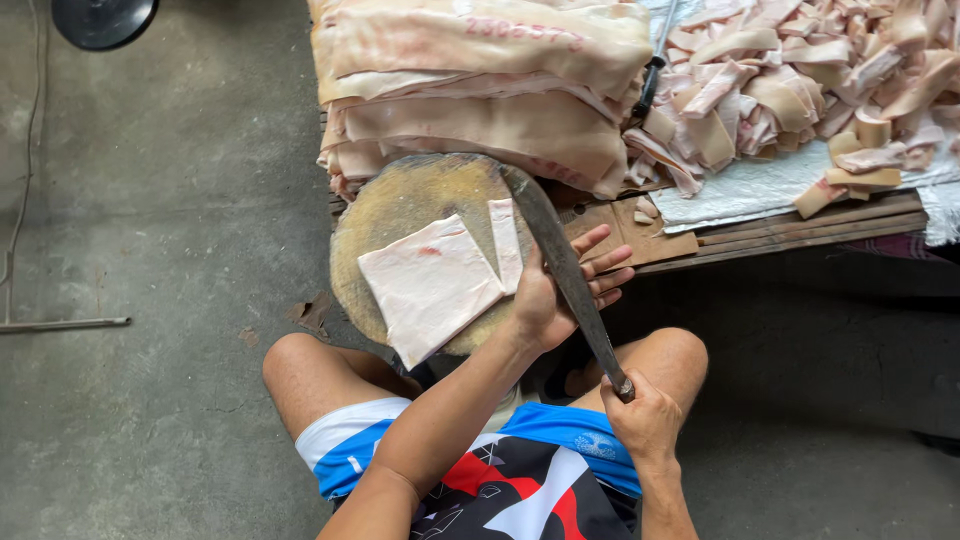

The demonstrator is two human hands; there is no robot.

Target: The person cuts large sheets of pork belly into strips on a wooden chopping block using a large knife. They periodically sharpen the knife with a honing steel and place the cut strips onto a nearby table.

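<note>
No screens or signs in front of me. A faint red stamp (520, 30) runs along the top slab (450, 45) of the stack. To its right lie flattened brown cardboard (655, 242) and a white woven sack (745, 190), spread flat.

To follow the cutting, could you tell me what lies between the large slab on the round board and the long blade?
In the head view, a narrow cut strip lies on the round board between the slab and the blade.

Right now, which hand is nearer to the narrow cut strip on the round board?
Left. The left hand lies open just beside the narrow strip, while the right hand grips the knife handle, farther back by the knee.
</note>
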